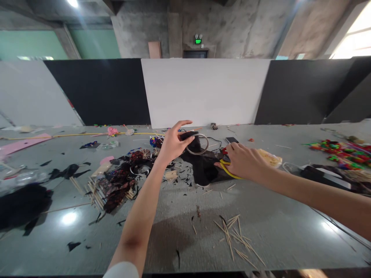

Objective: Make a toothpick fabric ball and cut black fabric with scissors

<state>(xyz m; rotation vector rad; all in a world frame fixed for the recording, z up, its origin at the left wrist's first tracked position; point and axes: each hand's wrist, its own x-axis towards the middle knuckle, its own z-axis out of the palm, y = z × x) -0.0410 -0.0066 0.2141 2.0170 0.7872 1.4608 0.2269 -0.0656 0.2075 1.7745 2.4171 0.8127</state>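
My left hand is raised over the middle of the table, its thumb and fingers closed on a pale, thin ring. Dark cloth shows beside and behind the ring; whether it is fixed to it I cannot tell. Below lies a black piece of cloth spread on the table. To the right, my right hand is low at the table, fingers curled round a yellow-handled tool with a bit of red. My fingers hide most of that tool. A dark flat object lies just beyond them.
Thin sticks lie scattered near the front edge. Dark patterned cloth and sticks are heaped at left, black scraps around them. Colourful pompom-like pieces and a black box-like object sit at right. Upright black and white boards stand behind.
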